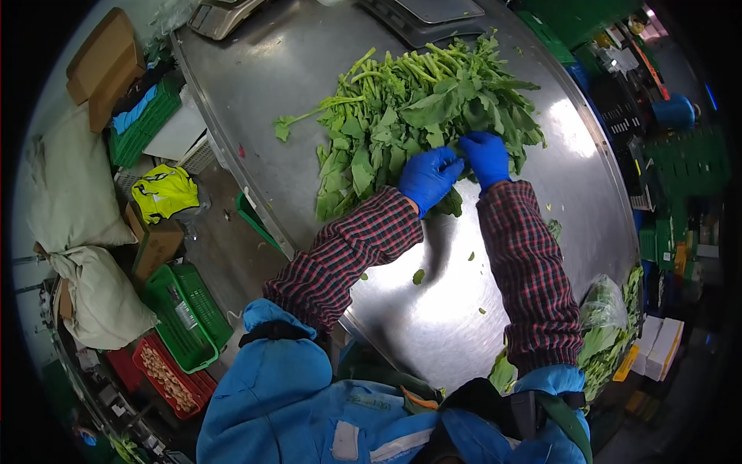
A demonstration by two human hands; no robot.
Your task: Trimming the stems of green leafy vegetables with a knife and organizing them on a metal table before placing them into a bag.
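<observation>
A large heap of leafy green vegetables [382, 127] lies on the stainless steel table [243, 87], its cut stems towards the far side and its leaves towards me. Both my hands wear blue gloves and are at the near edge of the heap. My left hand [430, 177] touches the leaves, thumb and fingers bent close together; whether it grips a leaf cannot be told. Close to its right, my right hand [486, 156] is curled against the leaves, its fingertips partly hidden. A few leaf scraps [418, 276] lie on the metal nearer to me.
Weighing scales [429, 17] stand at the table's far side. More greens [603, 354] and a clear plastic bag [604, 304] lie at the near right. On the floor at left are a green crate [188, 316], a red crate [168, 377] of small pale items and full sacks [81, 185].
</observation>
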